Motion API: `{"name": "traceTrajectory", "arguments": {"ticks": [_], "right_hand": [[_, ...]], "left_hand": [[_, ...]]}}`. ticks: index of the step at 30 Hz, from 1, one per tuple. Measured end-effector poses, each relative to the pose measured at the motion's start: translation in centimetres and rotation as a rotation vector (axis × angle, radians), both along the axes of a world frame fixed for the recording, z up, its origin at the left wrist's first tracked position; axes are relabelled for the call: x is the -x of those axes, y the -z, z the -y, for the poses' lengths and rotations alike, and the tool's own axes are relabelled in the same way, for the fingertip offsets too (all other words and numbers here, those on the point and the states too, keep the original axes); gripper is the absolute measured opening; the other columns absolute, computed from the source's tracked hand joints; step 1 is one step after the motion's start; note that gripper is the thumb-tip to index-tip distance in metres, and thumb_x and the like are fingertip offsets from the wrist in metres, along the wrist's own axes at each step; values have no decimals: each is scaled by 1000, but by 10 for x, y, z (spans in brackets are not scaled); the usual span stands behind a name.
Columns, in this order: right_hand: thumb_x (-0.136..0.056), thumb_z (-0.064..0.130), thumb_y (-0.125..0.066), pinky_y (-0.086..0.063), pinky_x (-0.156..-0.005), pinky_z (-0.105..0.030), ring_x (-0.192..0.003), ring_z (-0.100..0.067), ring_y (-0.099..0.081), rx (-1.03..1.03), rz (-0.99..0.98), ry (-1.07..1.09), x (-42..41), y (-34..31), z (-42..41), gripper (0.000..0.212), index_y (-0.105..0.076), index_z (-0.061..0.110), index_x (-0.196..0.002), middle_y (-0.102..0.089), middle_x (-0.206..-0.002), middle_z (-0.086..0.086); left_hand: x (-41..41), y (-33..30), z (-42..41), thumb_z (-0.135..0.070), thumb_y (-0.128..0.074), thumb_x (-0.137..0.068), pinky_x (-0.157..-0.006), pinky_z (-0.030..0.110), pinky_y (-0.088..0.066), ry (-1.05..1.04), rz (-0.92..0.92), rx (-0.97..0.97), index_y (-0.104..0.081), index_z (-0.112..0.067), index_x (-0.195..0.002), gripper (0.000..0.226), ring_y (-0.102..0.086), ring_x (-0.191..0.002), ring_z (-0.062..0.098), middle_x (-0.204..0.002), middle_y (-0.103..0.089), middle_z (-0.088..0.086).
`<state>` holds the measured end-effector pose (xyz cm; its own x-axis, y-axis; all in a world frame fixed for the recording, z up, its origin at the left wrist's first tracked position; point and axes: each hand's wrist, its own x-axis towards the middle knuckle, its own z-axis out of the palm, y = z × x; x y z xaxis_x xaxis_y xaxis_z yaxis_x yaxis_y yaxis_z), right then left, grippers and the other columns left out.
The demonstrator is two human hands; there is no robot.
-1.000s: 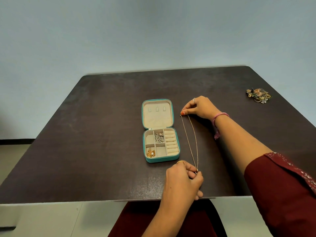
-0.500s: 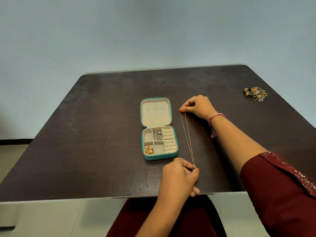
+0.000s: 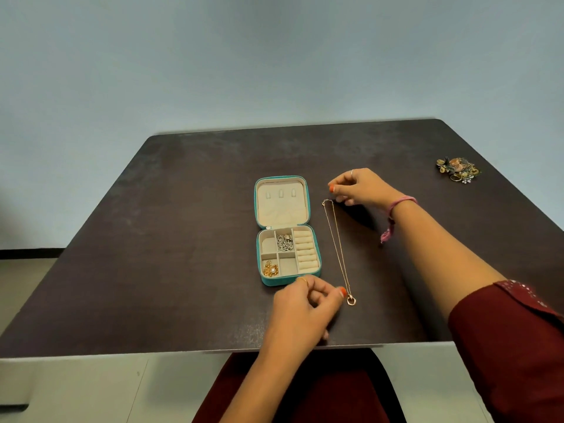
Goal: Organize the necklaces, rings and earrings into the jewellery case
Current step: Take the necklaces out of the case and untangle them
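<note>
Gold chain (image 3: 337, 248) lies straight on the worktop (image 3: 152, 270), at the case's (image 3: 287, 230) three o'clock, ready, we judge, for folding in. Our left hand (image 3: 305, 309) and right hand (image 3: 357, 187) hover loosely curled beside its ends, pinching nothing.

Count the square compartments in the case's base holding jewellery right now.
2 of four: the far-right one holds silver pieces, the near-left one a gold piece with a pearl. The other two look empty.
</note>
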<state>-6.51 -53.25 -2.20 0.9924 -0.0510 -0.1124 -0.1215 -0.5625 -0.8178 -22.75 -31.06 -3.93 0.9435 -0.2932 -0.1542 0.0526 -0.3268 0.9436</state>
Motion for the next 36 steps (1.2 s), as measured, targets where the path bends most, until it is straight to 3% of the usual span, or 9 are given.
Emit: {"name": "traceTrajectory", "arguments": {"ticks": [3, 5, 8, 13, 16, 22, 28, 32, 36], "right_hand": [[-90, 19, -62, -51, -69, -20, -83, -13, -63, 95, 88, -65, 11, -13, -12, 17, -67, 13, -106, -69, -93, -3], [-89, 21, -64, -52, -79, -23, -90, -12, -64, 127, 161, -108, 22, -24, -23, 16, -69, 17, -103, -69, -98, 1], [-88, 24, -65, -47, -75, -14, -87, -3, -62, 124, 188, -220, 40, -40, -44, 14, -71, 20, -101, -67, -95, 12], [-88, 25, -65, -41, -68, -5, -82, 3, -58, 374, 103, -429, 52, -43, -77, 12, -72, 25, -98, -66, -93, 14], [-87, 26, -66, -39, -73, -10, -83, 0, -57, 500, 5, -480, 52, -34, -90, 15, -73, 24, -100, -68, -97, 11], [-88, 22, -61, -46, -74, -19, -91, -10, -63, 584, -23, -407, 54, -37, -107, 18, -74, 16, -99, -71, -99, 2], [-86, 22, -55, -47, -66, -30, -84, -24, -65, 858, 59, -212, 59, -30, -128, 19, -71, 16, -94, -70, -94, -3], [-89, 17, -54, -39, -64, -31, -88, -31, -65, 1023, 137, -158, 64, -23, -142, 14, -61, 10, -99, -66, -97, -9], [-89, 19, -56, -42, -66, -33, -89, -31, -65, 1009, 128, -134, 64, -21, -143, 15, -62, 11, -100, -67, -99, -9]], "left_hand": [[-12, -1, -15, -29, -69, -85, -48, 25, -40, -116, 149, 43, -63, -19, -73, 17, -40, -46, 6, -51, -47, -12], [-20, -4, -27, -26, -69, -85, -48, 16, -36, -185, 242, 32, -64, -21, -74, 13, -38, -47, 2, -53, -47, -13], [-30, -3, -46, -29, -68, -86, -53, 11, -38, -211, 405, -115, -62, -28, -87, 6, -47, -57, 0, -70, -51, -9], [-39, 10, -69, -52, -70, -76, -61, 9, -40, -48, 387, -394, -54, -40, -102, 33, -47, -83, -9, -95, -43, -16], [-39, 19, -73, -44, -72, -77, -64, 6, -40, -39, 431, -387, -66, -29, -99, 27, -47, -87, -13, -97, -43, -19], [-43, 22, -78, -26, -76, -79, -71, 2, -39, -86, 438, -257, -68, -19, -90, 16, -49, -84, -15, -99, -47, -13], [-46, 28, -78, -34, -76, -77, -70, 5, -40, -71, 439, -270, -68, -24, -89, 18, -49, -86, -9, -100, -47, -16], [-46, 29, -79, -37, -75, -77, -68, 7, -41, -66, 439, -271, -68, -25, -90, 19, -50, -88, -5, -101, -47, -16], [-46, 29, -81, -37, -75, -77, -69, 8, -42, -63, 441, -268, -68, -25, -91, 19, -49, -89, -7, -100, -46, -17]]}}
